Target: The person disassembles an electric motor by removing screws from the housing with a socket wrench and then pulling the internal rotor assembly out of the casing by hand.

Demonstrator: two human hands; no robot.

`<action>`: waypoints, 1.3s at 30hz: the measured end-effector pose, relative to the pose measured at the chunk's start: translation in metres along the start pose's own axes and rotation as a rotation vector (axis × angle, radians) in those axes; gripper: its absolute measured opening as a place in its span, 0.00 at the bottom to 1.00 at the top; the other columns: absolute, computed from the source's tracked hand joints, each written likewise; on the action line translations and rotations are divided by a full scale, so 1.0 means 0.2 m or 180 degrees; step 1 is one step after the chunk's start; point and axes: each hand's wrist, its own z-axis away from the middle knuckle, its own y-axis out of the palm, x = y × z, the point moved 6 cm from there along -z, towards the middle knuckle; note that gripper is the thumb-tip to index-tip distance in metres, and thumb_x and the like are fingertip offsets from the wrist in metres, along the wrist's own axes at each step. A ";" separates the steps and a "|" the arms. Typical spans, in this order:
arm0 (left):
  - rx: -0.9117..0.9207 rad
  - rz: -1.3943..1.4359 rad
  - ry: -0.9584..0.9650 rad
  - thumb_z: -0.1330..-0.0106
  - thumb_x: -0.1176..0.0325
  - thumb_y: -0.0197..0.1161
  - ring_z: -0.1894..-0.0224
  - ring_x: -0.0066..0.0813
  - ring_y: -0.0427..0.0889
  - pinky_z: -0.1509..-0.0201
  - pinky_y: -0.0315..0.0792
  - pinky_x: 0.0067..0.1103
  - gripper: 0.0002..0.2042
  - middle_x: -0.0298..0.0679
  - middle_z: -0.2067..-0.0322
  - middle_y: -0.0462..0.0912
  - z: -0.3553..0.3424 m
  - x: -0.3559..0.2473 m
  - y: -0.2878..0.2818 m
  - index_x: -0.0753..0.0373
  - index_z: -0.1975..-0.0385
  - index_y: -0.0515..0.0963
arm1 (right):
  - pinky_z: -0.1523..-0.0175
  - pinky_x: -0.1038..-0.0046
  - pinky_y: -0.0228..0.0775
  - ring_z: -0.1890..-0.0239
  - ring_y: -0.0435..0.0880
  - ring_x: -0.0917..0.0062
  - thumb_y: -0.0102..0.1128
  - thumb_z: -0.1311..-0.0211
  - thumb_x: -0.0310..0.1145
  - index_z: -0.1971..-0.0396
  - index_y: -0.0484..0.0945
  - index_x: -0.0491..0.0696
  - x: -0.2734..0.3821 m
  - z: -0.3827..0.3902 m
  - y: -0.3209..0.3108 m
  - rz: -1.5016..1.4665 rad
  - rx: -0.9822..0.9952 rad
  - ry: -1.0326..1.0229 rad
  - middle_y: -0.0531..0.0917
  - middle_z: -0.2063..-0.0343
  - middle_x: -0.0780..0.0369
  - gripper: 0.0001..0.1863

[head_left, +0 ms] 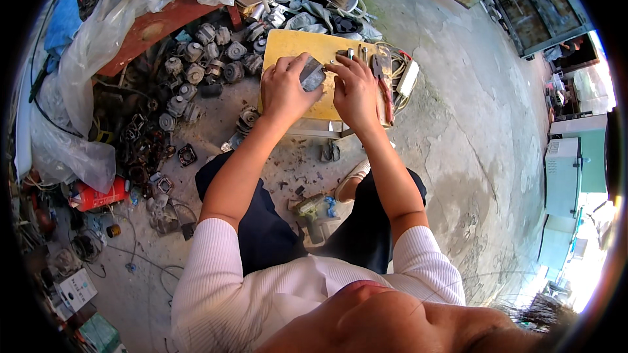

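Observation:
My left hand (285,89) grips a flat, dark grey metal block (312,76) just above a low yellow-topped table (281,42). To its right, my right hand (355,93) is closed, with thumb and fingertips drawn together near the block's edge. Whatever sits between those fingertips is too small to make out. Beside my right hand lie pliers (386,97) with red handles and dark jaws. Small metal pieces (363,53) rest at the table's far right, just past my fingers.
A white power strip (407,78) with coiled cable hangs at the table's right edge. Several small motors (195,73) are heaped on the floor to the left, near plastic sheeting (82,85). Between my legs stands a greenish power tool (314,206). Concrete floor (458,124) stretches right toward pale green cabinets (561,176).

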 end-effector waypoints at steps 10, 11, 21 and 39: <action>0.0092 -0.0004 -0.0069 0.54 0.58 0.75 0.53 0.42 0.80 0.45 0.71 0.33 0.31 0.45 0.56 0.80 0.00 0.00 0.02 0.63 0.48 0.77 | 0.35 0.54 0.57 0.38 0.67 0.54 0.57 0.48 0.19 0.57 0.83 0.52 -0.06 0.04 0.05 -0.0155 0.0262 0.0125 0.78 0.47 0.59 0.19; 0.0105 -0.0016 -0.0076 0.54 0.58 0.75 0.53 0.42 0.80 0.45 0.71 0.33 0.31 0.45 0.56 0.80 0.00 0.00 0.02 0.63 0.48 0.77 | 0.35 0.54 0.57 0.38 0.67 0.54 0.57 0.48 0.19 0.57 0.83 0.52 -0.06 0.04 0.04 -0.0205 0.0138 0.0010 0.78 0.47 0.59 0.19; 0.0169 -0.0039 -0.0064 0.55 0.58 0.75 0.53 0.42 0.80 0.44 0.71 0.32 0.31 0.44 0.56 0.80 0.00 0.01 0.04 0.62 0.48 0.77 | 0.35 0.56 0.59 0.38 0.67 0.54 0.58 0.47 0.20 0.57 0.83 0.54 -0.09 0.06 0.01 -0.0296 0.0078 0.0066 0.77 0.46 0.58 0.18; 0.0307 -0.0092 -0.0007 0.54 0.57 0.74 0.52 0.36 0.79 0.38 0.62 0.39 0.32 0.41 0.56 0.79 0.01 0.01 0.10 0.59 0.47 0.76 | 0.35 0.57 0.58 0.37 0.67 0.55 0.59 0.47 0.22 0.56 0.83 0.52 -0.11 0.07 0.03 -0.0364 0.0280 0.0164 0.77 0.45 0.59 0.17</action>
